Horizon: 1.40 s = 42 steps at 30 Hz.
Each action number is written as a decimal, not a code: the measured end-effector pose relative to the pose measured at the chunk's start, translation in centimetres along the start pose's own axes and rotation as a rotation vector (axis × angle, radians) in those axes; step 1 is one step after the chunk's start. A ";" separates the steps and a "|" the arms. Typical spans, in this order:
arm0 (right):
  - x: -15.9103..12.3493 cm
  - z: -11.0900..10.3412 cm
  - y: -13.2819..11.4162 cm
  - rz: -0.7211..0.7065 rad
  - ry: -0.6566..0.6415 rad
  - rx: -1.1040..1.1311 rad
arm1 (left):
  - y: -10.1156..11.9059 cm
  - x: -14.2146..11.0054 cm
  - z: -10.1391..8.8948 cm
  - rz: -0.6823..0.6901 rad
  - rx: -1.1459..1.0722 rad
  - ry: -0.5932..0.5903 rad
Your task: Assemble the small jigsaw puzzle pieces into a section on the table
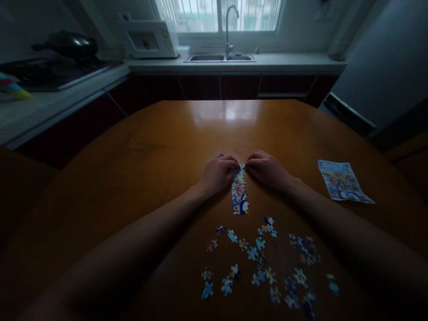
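A narrow strip of joined jigsaw pieces (239,191) lies on the wooden table, running away from me. At its far end, my left hand (218,174) has its fingers curled together over the left edge. My right hand (267,170) meets it from the other side, thumb and fingers pinched at the far right corner on a pale blue jigsaw piece (242,166). The fingertips partly cover that end. Closer to me, many loose jigsaw pieces (253,253) are scattered, some in small clumps.
A creased picture sheet (343,180) lies on the table (150,147) to the right. Beyond the table are a counter with a sink (207,58), a microwave (149,40) and, at the left, a pan (70,43) on a stove.
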State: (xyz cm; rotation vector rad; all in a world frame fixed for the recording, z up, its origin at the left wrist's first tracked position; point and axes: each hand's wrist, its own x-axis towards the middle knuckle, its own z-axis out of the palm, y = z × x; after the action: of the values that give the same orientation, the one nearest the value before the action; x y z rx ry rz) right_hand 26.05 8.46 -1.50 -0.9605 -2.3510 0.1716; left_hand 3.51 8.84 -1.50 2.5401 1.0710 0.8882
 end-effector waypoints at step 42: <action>-0.1 0.3 -0.3 0.051 0.006 -0.016 | 0.6 0.0 -0.4 0.017 0.056 -0.085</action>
State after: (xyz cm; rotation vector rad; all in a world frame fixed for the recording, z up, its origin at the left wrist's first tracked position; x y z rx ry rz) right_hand 25.73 8.24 -1.72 -1.0282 -2.3272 0.1697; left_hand 3.59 8.40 -0.97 2.6110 1.0651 0.7567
